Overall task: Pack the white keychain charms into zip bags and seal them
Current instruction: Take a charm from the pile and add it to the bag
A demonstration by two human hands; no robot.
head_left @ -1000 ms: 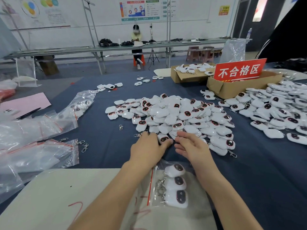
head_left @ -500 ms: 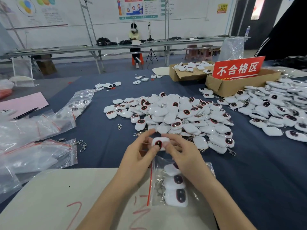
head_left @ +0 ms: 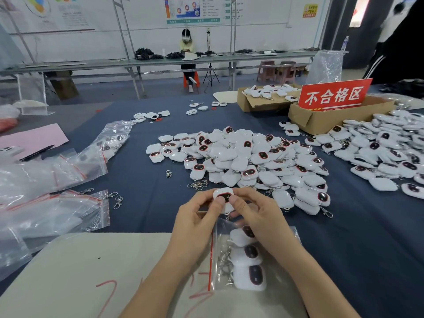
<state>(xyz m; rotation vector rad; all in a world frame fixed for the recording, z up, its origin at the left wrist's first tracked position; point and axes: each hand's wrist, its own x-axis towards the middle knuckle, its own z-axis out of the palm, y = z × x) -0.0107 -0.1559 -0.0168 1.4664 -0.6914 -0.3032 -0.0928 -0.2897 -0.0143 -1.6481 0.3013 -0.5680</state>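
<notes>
Head view. Zip bag (head_left: 220, 235), clear with a red seal line along its left edge, lies on a beige board (head_left: 80, 271) at the near table edge. It holds 3 bagged charms (head_left: 250, 267) in a column, dark faces up, metal clasps bunched to their left. Whether the bag mouth is open, cannot tell.

Just beyond the bag, left hand (head_left: 195, 226) and right hand (head_left: 257, 216) together pinch 1 charm (head_left: 223, 195), thumbs on its face, fingers curled behind. Held clear of the cloth, near edge of the main pile (head_left: 247, 161).

Charm: glossy white rounded shell, dark oval panel ringed in red.

More containers: front carton (head_left: 321, 120), contents hidden; rear carton (head_left: 247, 104) with charms inside. Second heap (head_left: 385, 152) lies loose at right. Left side, slack clear bags (head_left: 68, 214); 1 of them, the far bag (head_left: 107, 145), holds several charms.

Writing: red sign (head_left: 335, 95) standing in the front carton reads 不合格区 in white. Red scrawls on the board, unreadable. Wall posters too blurred to read.
</notes>
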